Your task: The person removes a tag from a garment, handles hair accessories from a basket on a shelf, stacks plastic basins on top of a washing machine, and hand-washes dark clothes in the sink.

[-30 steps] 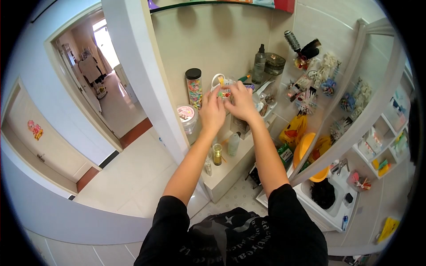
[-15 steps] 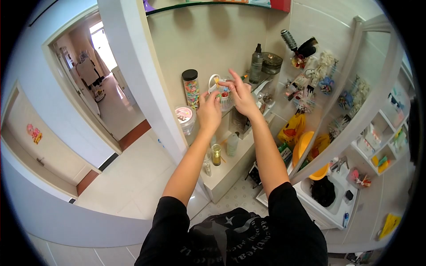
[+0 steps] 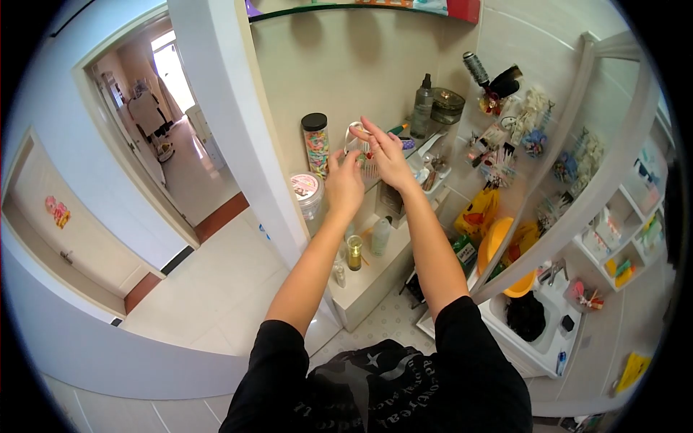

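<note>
A small white slotted basket with a looped handle stands on the ledge, partly covered by my hands. My left hand is at its left side, thumb and fingertips close together; whatever they pinch is too small to make out. Over the basket's right side, my right hand reaches with its fingers stretched out near the handle. Small coloured items show inside the basket, mostly hidden. Left of it stands a black-lidded jar of colourful bands. A round tub with a pink label sits beside my left wrist.
A dark spray bottle and a round dark tin stand at the back right. Below are a yellow-green bottle and a pale bottle. Hair accessories hang on the right wall. A mirrored door stands open above the sink.
My right hand's fingers have moved from spread to closer together above the basket. My left fingertips have shifted slightly, and the whole view has moved a little.
</note>
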Motion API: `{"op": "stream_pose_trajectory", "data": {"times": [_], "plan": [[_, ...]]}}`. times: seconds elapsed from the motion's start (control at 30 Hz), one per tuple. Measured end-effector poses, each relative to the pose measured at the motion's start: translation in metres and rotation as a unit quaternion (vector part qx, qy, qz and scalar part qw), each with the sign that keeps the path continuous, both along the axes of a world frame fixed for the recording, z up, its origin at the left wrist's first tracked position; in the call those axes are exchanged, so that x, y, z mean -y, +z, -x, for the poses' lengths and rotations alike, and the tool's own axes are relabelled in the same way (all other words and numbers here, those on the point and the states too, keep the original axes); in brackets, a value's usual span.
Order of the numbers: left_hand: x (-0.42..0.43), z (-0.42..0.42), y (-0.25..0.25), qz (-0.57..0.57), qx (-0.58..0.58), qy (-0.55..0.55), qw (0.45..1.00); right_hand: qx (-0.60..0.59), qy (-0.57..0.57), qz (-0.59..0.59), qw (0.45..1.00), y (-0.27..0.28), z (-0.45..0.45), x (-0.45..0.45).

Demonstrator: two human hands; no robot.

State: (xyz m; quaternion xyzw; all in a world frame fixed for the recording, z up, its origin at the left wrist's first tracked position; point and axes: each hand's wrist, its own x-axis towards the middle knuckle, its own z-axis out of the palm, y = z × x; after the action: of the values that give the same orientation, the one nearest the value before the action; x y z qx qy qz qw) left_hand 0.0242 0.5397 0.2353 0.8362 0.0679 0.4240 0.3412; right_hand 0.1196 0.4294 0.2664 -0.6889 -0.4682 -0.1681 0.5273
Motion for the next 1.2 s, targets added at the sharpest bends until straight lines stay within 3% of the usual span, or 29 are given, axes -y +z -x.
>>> {"op": "stream_pose_trajectory", "data": {"times": [0.13,0.3,0.4,0.5,0.7,0.8,1.2], "plan": [[0.011,0.007,0.014,-0.039,0.114,-0.011,0.993,-0.126,0.128,-0.050,0.982,0.005,-0.002,0.001],[0.011,0.015,0.022,-0.085,0.104,-0.026,0.991,-0.210,0.244,-0.092,0.942,0.012,0.013,0.008],[0.008,0.007,0.015,-0.034,0.102,-0.033,0.994,-0.083,0.089,-0.026,0.992,0.019,0.023,0.014],[0.005,0.003,0.011,0.011,0.112,-0.029,0.993,0.021,0.002,-0.061,0.998,0.017,0.020,0.020],[0.003,0.003,0.009,-0.019,0.102,-0.011,0.995,0.063,-0.049,-0.045,0.996,0.016,0.016,0.023],[0.002,0.002,0.007,-0.003,0.107,-0.031,0.994,0.108,-0.128,-0.047,0.985,0.014,0.017,0.025],[-0.007,-0.002,-0.003,-0.029,0.082,-0.036,0.996,0.125,-0.140,0.044,0.981,0.001,0.010,0.018]]}}
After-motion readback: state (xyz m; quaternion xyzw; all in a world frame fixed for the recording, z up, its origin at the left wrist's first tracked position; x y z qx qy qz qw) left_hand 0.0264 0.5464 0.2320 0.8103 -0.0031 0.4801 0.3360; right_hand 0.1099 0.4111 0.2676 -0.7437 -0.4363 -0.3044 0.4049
